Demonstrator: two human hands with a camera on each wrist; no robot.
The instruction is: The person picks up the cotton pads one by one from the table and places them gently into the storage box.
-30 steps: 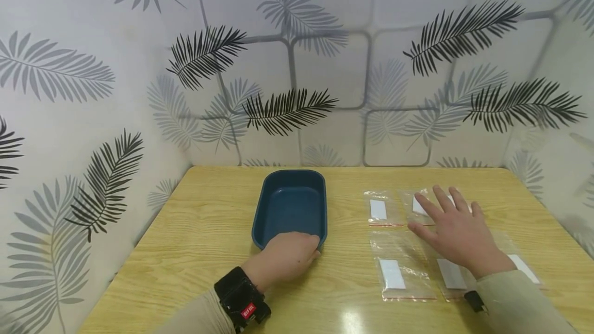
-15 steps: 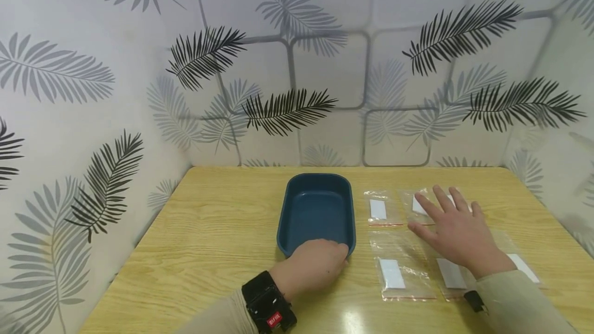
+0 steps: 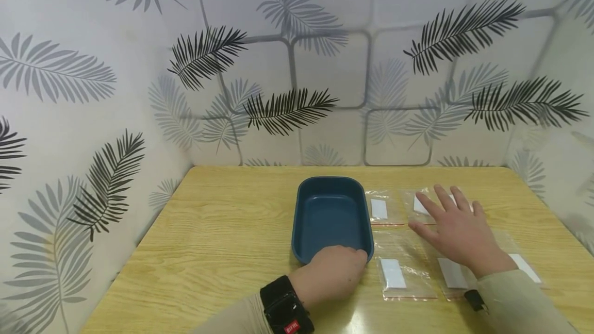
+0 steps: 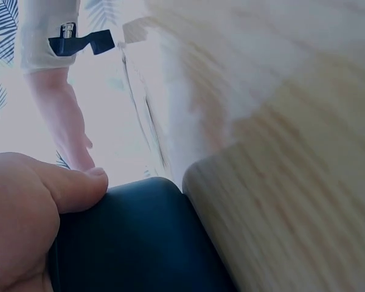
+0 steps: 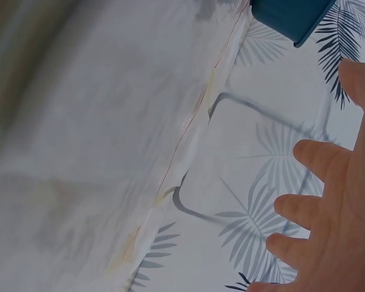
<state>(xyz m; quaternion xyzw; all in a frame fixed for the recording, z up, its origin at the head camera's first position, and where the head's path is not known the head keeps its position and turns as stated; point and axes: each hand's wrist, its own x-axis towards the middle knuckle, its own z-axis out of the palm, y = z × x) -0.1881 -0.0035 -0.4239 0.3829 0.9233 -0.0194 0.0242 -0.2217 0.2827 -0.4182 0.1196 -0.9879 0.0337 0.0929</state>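
Note:
A dark blue rectangular tray [image 3: 331,220] with rounded corners sits on the wooden table. My left hand [image 3: 335,274] grips its near rim, the thumb [image 4: 82,188] lying over the edge in the left wrist view. My right hand [image 3: 457,228] is held with fingers spread above the clear zip bags on the right and holds nothing. Each bag has a white rectangle in it: one bag [image 3: 393,273] lies right of the tray, another [image 3: 381,209] behind it, and others are partly hidden under the right hand. In the right wrist view, the tray's corner [image 5: 292,18] shows at the top.
The wooden table [image 3: 213,220] stretches left of the tray. Its back edge meets a wall [image 3: 325,133] printed with leaves. A further bag's white rectangle [image 3: 524,268] lies to the right of my right wrist.
My left hand has slid the tray rightward across the table and a little toward me, up beside the bags. The right hand has stayed where it was.

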